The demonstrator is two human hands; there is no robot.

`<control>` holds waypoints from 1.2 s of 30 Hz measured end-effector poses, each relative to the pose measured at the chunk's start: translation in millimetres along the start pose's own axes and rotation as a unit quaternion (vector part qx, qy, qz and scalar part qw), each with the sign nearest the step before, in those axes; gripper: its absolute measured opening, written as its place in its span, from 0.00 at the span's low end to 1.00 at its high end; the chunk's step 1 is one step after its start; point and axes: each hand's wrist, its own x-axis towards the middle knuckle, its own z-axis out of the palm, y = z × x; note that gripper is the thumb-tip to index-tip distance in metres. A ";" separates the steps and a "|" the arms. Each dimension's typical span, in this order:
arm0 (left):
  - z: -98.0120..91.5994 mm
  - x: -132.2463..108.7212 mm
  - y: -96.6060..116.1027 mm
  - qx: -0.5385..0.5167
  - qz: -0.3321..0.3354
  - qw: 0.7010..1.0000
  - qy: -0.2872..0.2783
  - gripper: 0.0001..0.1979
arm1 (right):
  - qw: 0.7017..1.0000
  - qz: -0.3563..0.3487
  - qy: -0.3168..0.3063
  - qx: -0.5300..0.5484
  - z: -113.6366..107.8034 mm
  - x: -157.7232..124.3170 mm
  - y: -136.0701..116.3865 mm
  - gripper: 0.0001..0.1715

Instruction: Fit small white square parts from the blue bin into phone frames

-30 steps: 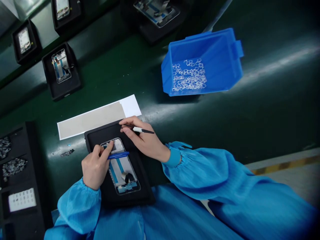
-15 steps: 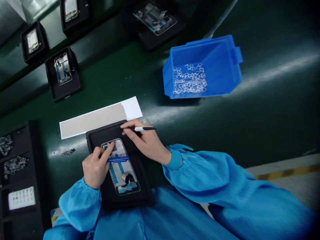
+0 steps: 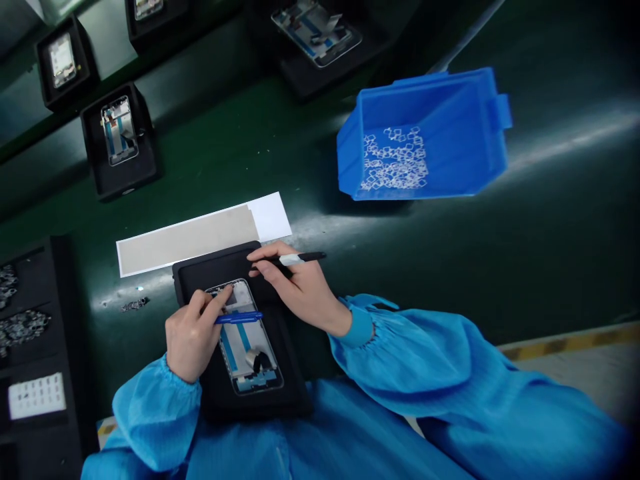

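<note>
Green surface (image 3: 450,260): dark and glossy under the lights, with a beige-and-white sheet (image 3: 270,217) beside the black tray (image 3: 200,263) and a blue bin (image 3: 465,150) of small white frames (image 3: 397,163) farther off.
Phone body (image 3: 246,335): lying in the tray close to the worker, inner side up, with a dark curled flex piece (image 3: 257,361) near its lower end.
Left hand (image 3: 193,333): forefinger set on the phone body's upper end; the grip pinches a blue tool (image 3: 240,318) that crosses above the blue strips. I cannot tell whether it touches them.
Right hand (image 3: 307,293): thumb and forefinger pinch a dark tool (image 3: 313,256) with a white section, over the tray's upper part; its tip is too small to make out.
Steady work: I'd judge that a light, even finger keeps the phone body from sliding.
Tool care: best bring the dark tool in low, and keep the blue one's free end off the flex piece.
</note>
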 end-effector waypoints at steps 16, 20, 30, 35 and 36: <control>4.9 -22.1 -0.5 -0.085 -0.080 0.987 0.109 0.08 | 0.862 -0.323 -0.097 -0.378 16.1 -3.9 5.8 0.19; 7.6 -21.9 0.4 -0.076 -0.066 0.988 0.115 0.08 | 0.845 -0.348 -0.086 -0.396 19.5 -4.7 3.4 0.18; 12.1 -25.2 1.5 -0.041 -0.054 0.990 0.126 0.07 | 0.936 -0.221 -0.092 -0.258 25.5 -4.2 8.4 0.10; 11.7 -23.2 3.0 -0.027 -0.049 0.989 0.135 0.08 | 0.937 -0.211 -0.092 -0.261 23.7 -4.1 10.2 0.11; 11.7 -23.1 3.1 -0.025 -0.049 0.989 0.135 0.08 | 0.937 -0.211 -0.094 -0.263 23.3 -3.9 10.1 0.11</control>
